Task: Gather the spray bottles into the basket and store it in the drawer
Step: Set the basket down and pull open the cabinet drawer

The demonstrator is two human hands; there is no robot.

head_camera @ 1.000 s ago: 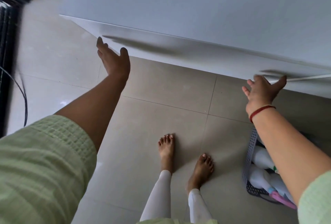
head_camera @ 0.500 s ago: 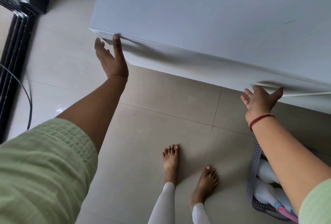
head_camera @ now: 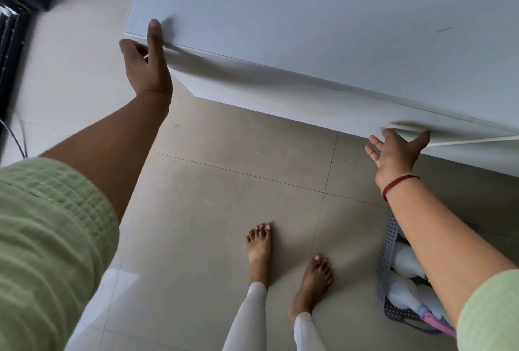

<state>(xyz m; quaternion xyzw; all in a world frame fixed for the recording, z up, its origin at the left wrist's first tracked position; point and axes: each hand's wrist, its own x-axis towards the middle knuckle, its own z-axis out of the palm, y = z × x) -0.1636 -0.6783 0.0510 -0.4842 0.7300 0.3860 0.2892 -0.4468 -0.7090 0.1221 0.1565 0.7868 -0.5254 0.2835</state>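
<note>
While gripping drawer (head_camera: 280, 75) edge: left hand (head_camera: 146, 67) hooked at left corner, right hand (head_camera: 398, 151) spread wide under front lip; basket (head_camera: 389, 263) with bottles (head_camera: 404, 260) on floor, below right arm, nearer right

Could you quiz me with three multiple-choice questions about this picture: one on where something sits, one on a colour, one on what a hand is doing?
1. Where is the basket?
A. on the floor by the right foot
B. on the white top
C. in the left hand

2. What colour is the band on the right wrist?
A. blue
B. red
C. yellow

3. What is the left hand doing?
A. carrying a bottle
B. hanging free
C. gripping the white panel at its edge

Answers: 1 A, it stands on the tiles; 2 B, clearly red; 3 C, thumb over the edge.
</note>
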